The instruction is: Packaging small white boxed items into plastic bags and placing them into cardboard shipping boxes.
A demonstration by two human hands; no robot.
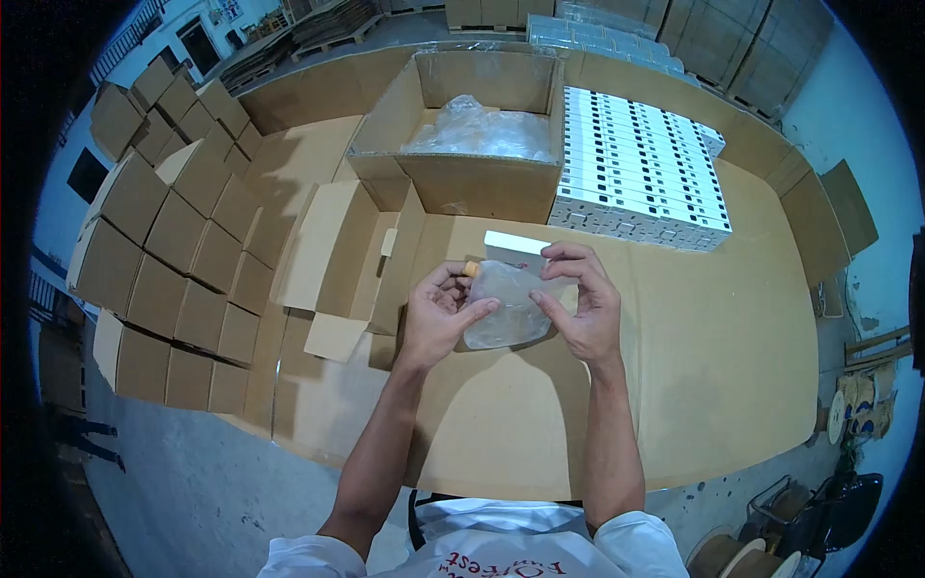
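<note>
Bare forearms all the way up from each hand, left hand (438, 313) and right hand (583, 303), no gloves, no watch. White short sleeves past the elbows, white shirt with red lettering across the chest.

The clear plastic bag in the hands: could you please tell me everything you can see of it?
The clear plastic bag is small, soft and crinkled, see-through with a milky sheen. A small orange-tan piece sits at its upper left corner. Both hands hold it above the cardboard-covered table: the left hand pinches its left side, the right hand its right edge and top. Its contents cannot be made out.
</note>
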